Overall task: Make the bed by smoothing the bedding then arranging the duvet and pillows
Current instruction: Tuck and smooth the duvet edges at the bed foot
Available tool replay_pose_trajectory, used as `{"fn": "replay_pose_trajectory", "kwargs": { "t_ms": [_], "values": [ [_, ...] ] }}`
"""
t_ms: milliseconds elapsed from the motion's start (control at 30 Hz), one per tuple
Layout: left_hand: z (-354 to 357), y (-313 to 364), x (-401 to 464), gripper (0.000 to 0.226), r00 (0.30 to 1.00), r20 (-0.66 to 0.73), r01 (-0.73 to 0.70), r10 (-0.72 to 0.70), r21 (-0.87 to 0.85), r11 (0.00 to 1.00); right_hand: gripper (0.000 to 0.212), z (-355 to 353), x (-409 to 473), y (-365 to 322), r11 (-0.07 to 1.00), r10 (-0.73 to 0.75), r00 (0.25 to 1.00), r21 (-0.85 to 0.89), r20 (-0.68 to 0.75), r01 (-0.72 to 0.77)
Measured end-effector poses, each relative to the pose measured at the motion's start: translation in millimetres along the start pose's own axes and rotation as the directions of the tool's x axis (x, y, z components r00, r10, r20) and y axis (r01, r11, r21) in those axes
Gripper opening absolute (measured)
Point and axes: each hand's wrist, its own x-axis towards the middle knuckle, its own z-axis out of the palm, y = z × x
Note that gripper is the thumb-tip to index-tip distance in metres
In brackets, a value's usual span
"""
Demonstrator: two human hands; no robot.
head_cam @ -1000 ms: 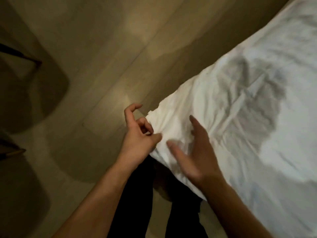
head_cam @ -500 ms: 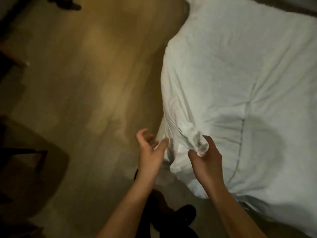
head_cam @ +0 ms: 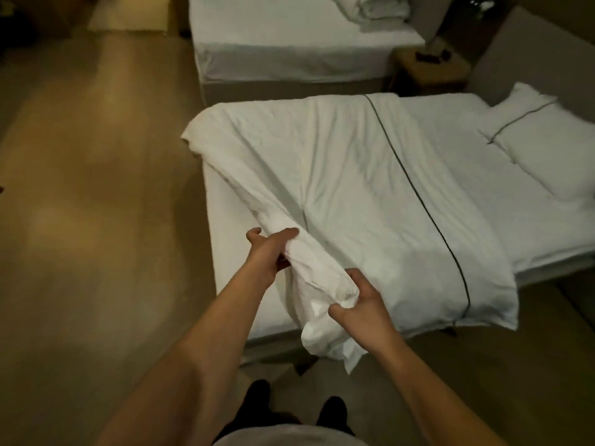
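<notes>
1. Duvet [head_cam: 354, 201], white with a thin dark stripe, lies spread and creased across the near bed [head_cam: 225, 252]; its near corner hangs off the bed's foot edge toward 6 o'clock.
2. Left hand [head_cam: 267, 252] pinches a fold of the duvet's edge between thumb and fingers, gripping the cloth at about 7 o'clock of the spread.
3. Right hand [head_cam: 363, 307] is clenched on the bunched corner of the duvet, just toward 5 o'clock of the left hand. Cloth runs taut as a ridge between the two hands, and a loose flap droops below the right hand.
4. Bulk of the duvet sits toward 12 to 2 o'clock from both grips, resting on the mattress.
5. Pillow [head_cam: 547, 146], white with a dark stripe, lies at the head end, at 2 o'clock, apart from the duvet; bare sheet shows between them.
6. Second bed [head_cam: 289, 53] stands at 12 o'clock, holding a crumpled heap of white bedding [head_cam: 373, 8] on its far end.
7. Bedside table [head_cam: 431, 69] stands between the two beds at 1 o'clock, with small dark items on top, too dim to identify.
8. Floor [head_cam: 96, 188] is a tan surface on the left side.
</notes>
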Motion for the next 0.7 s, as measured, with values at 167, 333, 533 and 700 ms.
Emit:
{"fn": "replay_pose_trajectory", "kwargs": {
  "t_ms": [167,333,533,700],
  "values": [
    [25,-10,-5,0.07,0.969,-0.047,-0.192,0.241,0.465,0.864,0.079,-11,-11,17,0.98,0.2,0.976,-0.041,0.091,-0.197],
    [36,-2,-16,0.075,0.863,0.159,-0.402,0.479,0.789,0.464,0.111,-1,6,-4,0.989,0.146,0.986,-0.014,-0.078,-0.147],
    [57,6,-33,0.073,0.783,0.355,-0.522,0.511,0.821,0.23,0.049,10,24,-9,0.946,0.073,0.977,-0.297,-0.199,-0.132],
    [87,-14,-41,0.071,0.762,0.462,-0.577,0.454,0.802,0.152,0.03,-16,-6,12,0.986,0.144,0.983,-0.069,-0.113,-0.152]
  ]
}}
